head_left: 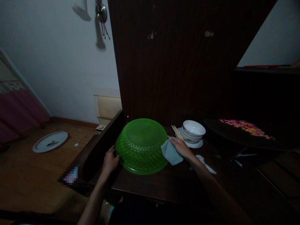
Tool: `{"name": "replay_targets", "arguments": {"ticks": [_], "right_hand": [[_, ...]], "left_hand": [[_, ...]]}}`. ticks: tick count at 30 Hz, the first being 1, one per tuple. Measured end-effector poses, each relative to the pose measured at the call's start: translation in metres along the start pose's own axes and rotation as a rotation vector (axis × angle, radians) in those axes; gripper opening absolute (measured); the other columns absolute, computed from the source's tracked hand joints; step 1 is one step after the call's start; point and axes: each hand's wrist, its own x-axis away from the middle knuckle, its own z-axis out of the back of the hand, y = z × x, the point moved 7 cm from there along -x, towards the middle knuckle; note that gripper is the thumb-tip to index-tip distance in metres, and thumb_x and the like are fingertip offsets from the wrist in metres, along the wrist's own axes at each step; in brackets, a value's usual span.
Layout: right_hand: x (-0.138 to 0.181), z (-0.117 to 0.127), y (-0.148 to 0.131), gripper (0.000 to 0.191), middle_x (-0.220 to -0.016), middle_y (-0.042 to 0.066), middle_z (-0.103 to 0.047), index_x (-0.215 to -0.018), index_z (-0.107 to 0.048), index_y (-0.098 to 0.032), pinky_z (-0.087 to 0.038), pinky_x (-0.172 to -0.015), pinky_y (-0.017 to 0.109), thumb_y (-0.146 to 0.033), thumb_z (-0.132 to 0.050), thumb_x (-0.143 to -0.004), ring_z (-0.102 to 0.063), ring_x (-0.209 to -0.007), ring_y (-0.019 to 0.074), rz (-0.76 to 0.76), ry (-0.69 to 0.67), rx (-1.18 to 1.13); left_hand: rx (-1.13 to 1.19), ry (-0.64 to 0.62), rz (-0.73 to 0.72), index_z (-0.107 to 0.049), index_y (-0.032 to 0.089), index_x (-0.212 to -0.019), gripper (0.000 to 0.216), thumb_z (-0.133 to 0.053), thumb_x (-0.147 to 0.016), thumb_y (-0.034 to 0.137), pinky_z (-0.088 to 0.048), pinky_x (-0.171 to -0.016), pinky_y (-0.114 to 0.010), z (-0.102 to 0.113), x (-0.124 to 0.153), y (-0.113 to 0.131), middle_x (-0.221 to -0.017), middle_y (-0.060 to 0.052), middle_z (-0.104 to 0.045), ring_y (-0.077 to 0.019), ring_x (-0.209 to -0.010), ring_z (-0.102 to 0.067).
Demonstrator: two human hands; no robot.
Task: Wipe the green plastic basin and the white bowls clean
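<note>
A green plastic basin (144,140) lies upside down on the dark wooden desk (140,190), its textured side showing and its flat base up. At its left rim, my left hand (111,161) grips the edge, with some fingertips hidden behind it. On the opposite side my right hand (179,146) is closed on a light blue-grey cloth (172,153), which touches the basin's right side. Just beyond that hand, stacked white bowls (194,128) sit on a white plate (198,144), with several chopsticks (177,132) lying to their left.
A white crumpled item (206,164) lies right of my right forearm. A dark surface (234,131) with colourful small pieces (246,127) stands farther right. A raised wooden side board (103,140) borders the desk at left. A round white tray (50,142) is on the floor.
</note>
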Motion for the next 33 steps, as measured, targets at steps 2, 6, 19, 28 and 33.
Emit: {"name": "replay_targets", "arguments": {"ticks": [2, 6, 19, 28, 33], "right_hand": [[-0.001, 0.002, 0.004, 0.059, -0.098, 0.012, -0.077, -0.098, -0.077, -0.016, -0.044, -0.105, 0.052, -0.067, -0.054, -0.081, -0.068, -0.105, 0.0334, -0.027, 0.013, -0.057], [-0.004, 0.009, 0.013, 0.058, -0.103, 0.011, -0.077, -0.097, -0.078, -0.018, -0.043, -0.105, 0.051, -0.069, -0.062, -0.074, -0.068, -0.107, 0.0330, -0.089, 0.057, -0.158], [0.002, 0.019, 0.015, 0.047, -0.105, 0.010, -0.078, -0.099, -0.078, -0.021, -0.046, -0.105, 0.049, -0.059, -0.067, -0.074, -0.070, -0.108, 0.0326, -0.151, 0.127, -0.379], [0.007, 0.012, 0.014, 0.036, -0.101, 0.010, -0.078, -0.091, -0.078, -0.024, -0.053, -0.099, 0.048, -0.054, -0.066, -0.076, -0.072, -0.100, 0.0314, -0.166, 0.049, -0.381], [0.014, 0.000, 0.014, 0.039, -0.099, 0.011, -0.079, -0.096, -0.078, -0.021, -0.055, -0.095, 0.045, -0.053, -0.062, -0.080, -0.073, -0.096, 0.0298, -0.225, -0.050, -0.382]], "left_hand": [[0.087, -0.001, 0.060, -0.066, 0.019, -0.086, 0.028, -0.068, -0.059, 0.013, -0.039, -0.111, -0.054, 0.001, 0.003, 0.003, -0.125, -0.017, -0.068, -0.0373, -0.127, -0.057], [0.311, -0.008, 0.184, -0.063, 0.017, -0.096, 0.030, -0.071, -0.066, 0.016, -0.053, -0.096, -0.048, 0.000, 0.013, 0.010, -0.107, -0.014, -0.073, -0.0290, -0.106, -0.070], [1.043, -0.213, 0.237, -0.070, 0.015, -0.095, 0.020, -0.067, -0.077, 0.025, -0.057, -0.097, -0.046, -0.010, 0.026, 0.092, -0.110, -0.013, -0.074, -0.0305, -0.112, -0.068], [0.991, -0.279, -0.024, -0.067, 0.019, -0.115, 0.044, -0.077, -0.078, 0.040, -0.054, -0.100, -0.050, -0.002, 0.016, 0.141, -0.122, -0.012, -0.071, -0.0324, -0.119, -0.064], [0.974, -0.288, -0.116, -0.066, 0.020, -0.119, 0.044, -0.071, -0.082, 0.044, -0.053, -0.101, -0.050, 0.006, 0.012, 0.170, -0.116, -0.011, -0.073, -0.0317, -0.120, -0.064]]}}
